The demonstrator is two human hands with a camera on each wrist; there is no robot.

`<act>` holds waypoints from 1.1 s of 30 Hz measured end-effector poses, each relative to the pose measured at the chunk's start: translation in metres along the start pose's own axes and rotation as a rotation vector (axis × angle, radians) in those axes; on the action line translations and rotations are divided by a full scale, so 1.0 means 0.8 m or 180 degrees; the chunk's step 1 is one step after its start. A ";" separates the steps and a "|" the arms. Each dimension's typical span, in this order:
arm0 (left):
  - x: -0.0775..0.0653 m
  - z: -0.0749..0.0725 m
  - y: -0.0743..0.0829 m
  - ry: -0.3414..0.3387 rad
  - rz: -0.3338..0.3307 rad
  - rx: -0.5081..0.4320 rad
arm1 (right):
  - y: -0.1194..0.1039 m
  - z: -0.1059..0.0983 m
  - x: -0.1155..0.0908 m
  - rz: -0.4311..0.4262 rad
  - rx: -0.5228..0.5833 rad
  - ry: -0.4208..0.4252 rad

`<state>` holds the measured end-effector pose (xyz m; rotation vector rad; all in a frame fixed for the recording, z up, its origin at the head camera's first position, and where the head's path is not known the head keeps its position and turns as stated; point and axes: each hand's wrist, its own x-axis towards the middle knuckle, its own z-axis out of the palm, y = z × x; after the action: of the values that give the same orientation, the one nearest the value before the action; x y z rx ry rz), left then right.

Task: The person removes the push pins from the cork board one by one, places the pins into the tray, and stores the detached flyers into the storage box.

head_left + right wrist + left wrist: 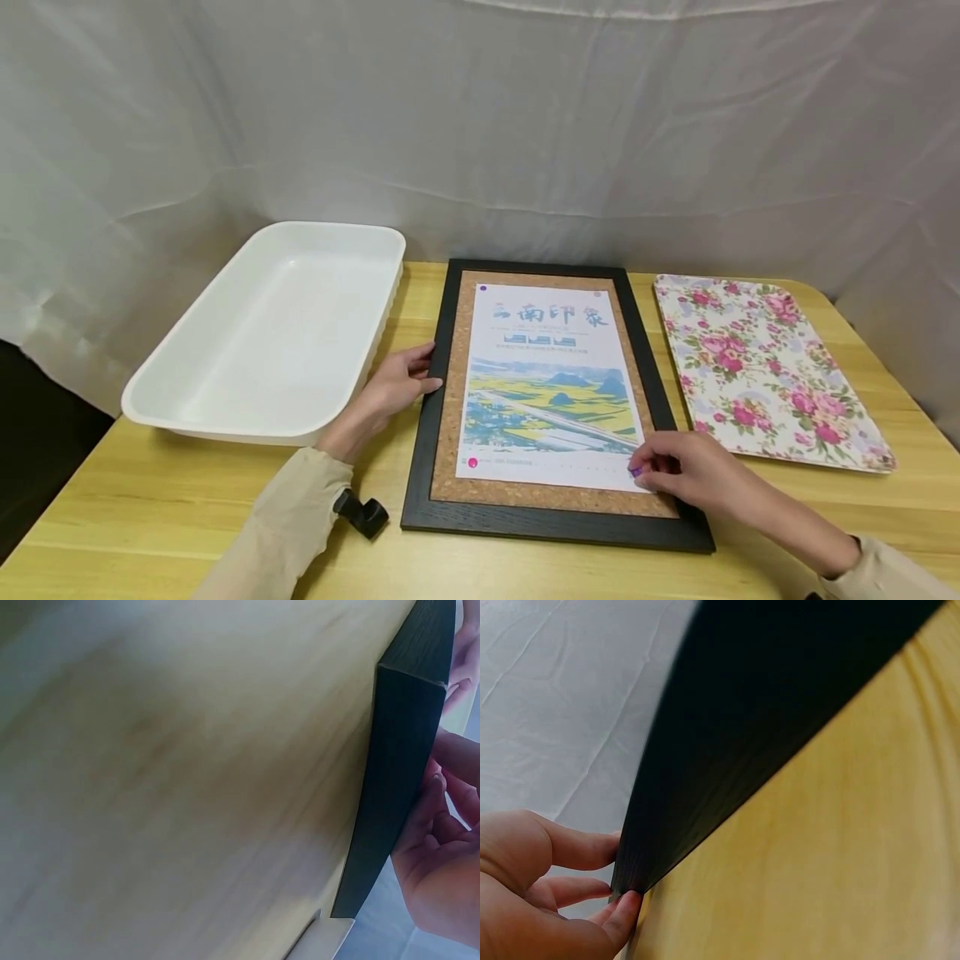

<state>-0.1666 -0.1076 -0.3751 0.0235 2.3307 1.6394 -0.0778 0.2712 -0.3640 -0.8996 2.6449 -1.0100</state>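
Observation:
A black-framed cork board [543, 529] lies on the table with a printed landscape poster [551, 400] on its cork. Round pins show at the poster's top left, top right and bottom left corners. At its bottom right corner my right hand [693, 471] pinches a small purple pushpin [636, 472] between thumb and finger. In the right wrist view the frame's side hides the pin from sight. My left hand [393, 383] touches the frame's left edge with thumb and fingers. The left wrist view shows those fingertips [630, 901] against the dark side of the frame.
A deep white plastic tray [277, 333] stands at the left, close to my left forearm. To the right lies a floral tray [765, 375]. A grey curtain [525, 125] hangs behind the wooden table [172, 500].

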 end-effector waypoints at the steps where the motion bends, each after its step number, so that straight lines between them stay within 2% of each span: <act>1: 0.000 0.000 0.000 0.0006 -0.0008 -0.0009 | -0.001 -0.001 0.000 0.0029 0.0014 -0.0011; 6: 0.001 -0.001 0.000 0.0011 0.0026 0.0002 | -0.001 -0.005 0.002 0.0051 0.0033 0.0008; 9: 0.001 -0.002 0.000 0.0013 0.0036 0.0007 | 0.000 -0.009 0.003 0.0093 0.0159 -0.0004; 14: 0.000 0.000 0.000 -0.0011 0.0047 -0.0014 | 0.002 -0.016 0.004 0.0351 0.0412 -0.0014; 17: 0.000 0.002 0.001 -0.0022 0.0049 -0.0024 | 0.002 -0.022 0.006 0.0501 0.0451 0.0028; 24: 0.000 0.002 0.002 -0.0007 0.0044 -0.0025 | -0.005 -0.037 0.016 0.0888 0.0271 0.0248; 33: -0.001 0.000 -0.001 -0.0005 0.0051 -0.0060 | -0.006 -0.052 0.032 0.0983 0.0200 0.0454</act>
<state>-0.1660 -0.1081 -0.3760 0.0398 2.3195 1.6683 -0.1109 0.2762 -0.3277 -0.4007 2.7347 -1.1042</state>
